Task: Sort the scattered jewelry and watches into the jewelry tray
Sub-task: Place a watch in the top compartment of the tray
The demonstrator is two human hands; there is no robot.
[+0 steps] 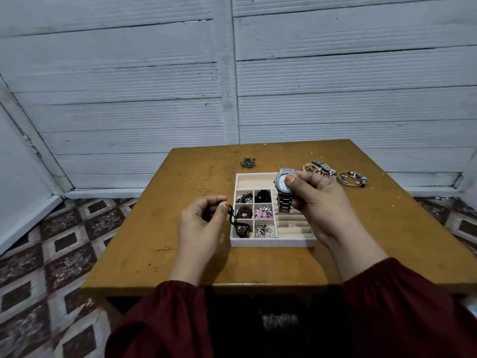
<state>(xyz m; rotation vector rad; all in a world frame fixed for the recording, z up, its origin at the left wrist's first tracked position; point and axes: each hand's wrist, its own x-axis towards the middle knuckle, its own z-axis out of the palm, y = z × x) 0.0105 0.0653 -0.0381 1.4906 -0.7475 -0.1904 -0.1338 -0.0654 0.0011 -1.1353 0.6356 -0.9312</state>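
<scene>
A white jewelry tray sits mid-table, its six small compartments holding beads, chains and rings, with ring rolls on its right side. My right hand grips a silver metal watch above the tray's right half, thumb on the dial. My left hand pinches a black cord at the tray's left edge; the cord's pendant end lies in the front-left compartment. Loose on the table behind: a dark chain, a second watch with bracelets, and a charm bangle.
The brown wooden table stands against a white panelled wall. A small ring lies just behind the tray. Patterned floor shows to the left and right. My dark red sleeves fill the bottom of the view.
</scene>
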